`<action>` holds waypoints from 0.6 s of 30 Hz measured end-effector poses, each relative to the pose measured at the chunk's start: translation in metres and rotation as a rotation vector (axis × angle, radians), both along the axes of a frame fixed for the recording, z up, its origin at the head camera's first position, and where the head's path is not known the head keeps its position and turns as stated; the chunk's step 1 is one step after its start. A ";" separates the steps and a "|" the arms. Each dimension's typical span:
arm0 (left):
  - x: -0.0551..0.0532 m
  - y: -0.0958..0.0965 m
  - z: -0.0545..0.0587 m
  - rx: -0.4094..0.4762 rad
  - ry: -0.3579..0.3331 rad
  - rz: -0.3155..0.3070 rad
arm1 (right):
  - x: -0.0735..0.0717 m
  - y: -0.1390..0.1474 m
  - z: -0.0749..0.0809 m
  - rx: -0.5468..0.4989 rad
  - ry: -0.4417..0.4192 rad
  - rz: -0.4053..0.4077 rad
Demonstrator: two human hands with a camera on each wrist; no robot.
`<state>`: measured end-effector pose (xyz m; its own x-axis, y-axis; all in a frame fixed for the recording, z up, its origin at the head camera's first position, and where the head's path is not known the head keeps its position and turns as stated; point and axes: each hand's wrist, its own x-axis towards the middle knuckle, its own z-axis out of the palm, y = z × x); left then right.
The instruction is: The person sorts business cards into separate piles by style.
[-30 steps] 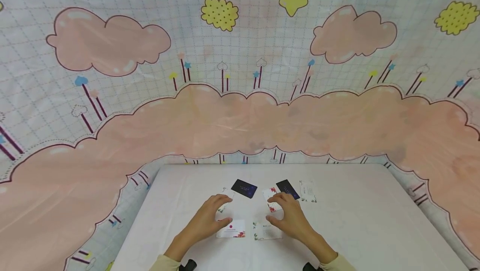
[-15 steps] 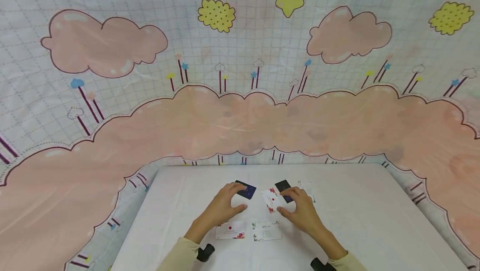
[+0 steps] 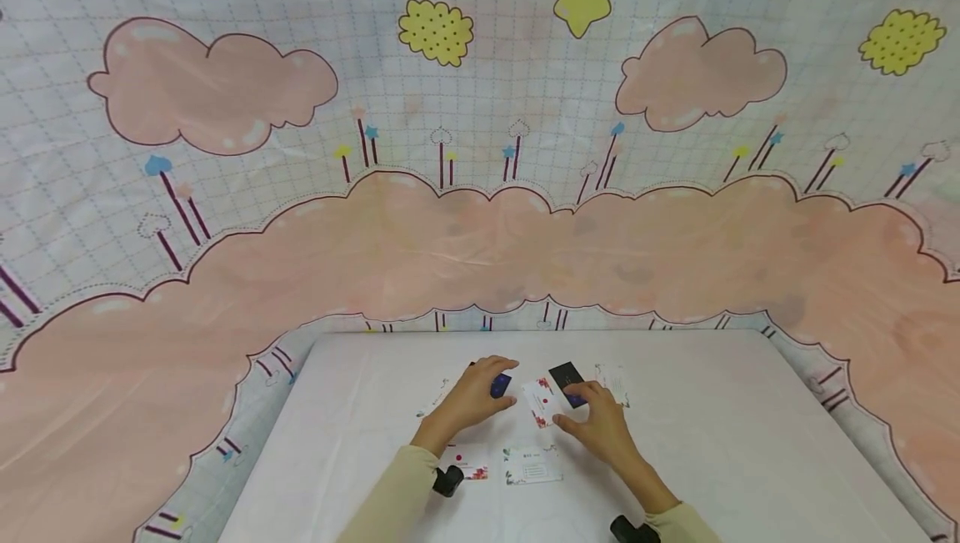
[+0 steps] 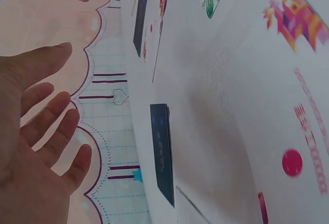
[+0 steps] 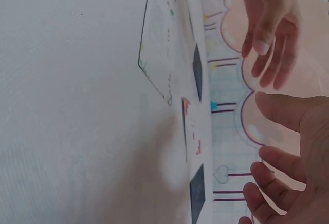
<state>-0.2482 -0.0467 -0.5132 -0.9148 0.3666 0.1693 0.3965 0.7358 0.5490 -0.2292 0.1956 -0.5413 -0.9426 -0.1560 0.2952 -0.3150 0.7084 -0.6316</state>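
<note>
My left hand point(image 3: 471, 399) hovers over a dark blue card point(image 3: 500, 384) and hides part of it. Its fingers are loosely bent, with nothing between them. In the left wrist view that card lies apart from the fingers. My right hand point(image 3: 600, 429) is held above the table beside a white card with red flowers point(image 3: 541, 403), partly in front of a black card point(image 3: 566, 376). Its thumb and fingers stand apart and hold nothing. Nearer me lie a white card with a red dot point(image 3: 471, 464), partly covered by the left sleeve, and a leaf-bordered white card point(image 3: 532, 466).
The cards lie on a white-covered table point(image 3: 712, 443). Another white card point(image 3: 432, 399) sits behind my left wrist, and a leaf-printed one point(image 3: 617, 384) lies right of the black card. A cloud-patterned cloth point(image 3: 480, 251) hangs behind the table's far edge.
My left hand has moved right and away from me, from the white card at the left to above the dark blue card. My right hand has shifted slightly right. The cards appear unmoved.
</note>
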 end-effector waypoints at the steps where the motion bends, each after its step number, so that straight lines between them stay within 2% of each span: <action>1: -0.003 0.002 -0.001 -0.007 -0.003 -0.005 | -0.002 -0.001 -0.002 0.003 -0.005 -0.007; 5: -0.014 0.007 -0.009 -0.041 0.003 -0.020 | -0.007 -0.006 -0.010 0.018 -0.016 -0.024; 11: -0.030 0.014 -0.021 -0.151 0.019 0.020 | -0.013 -0.012 -0.019 0.061 -0.036 -0.041; 18: -0.041 0.021 -0.027 -0.201 0.001 0.043 | -0.018 -0.015 -0.025 0.101 -0.057 -0.075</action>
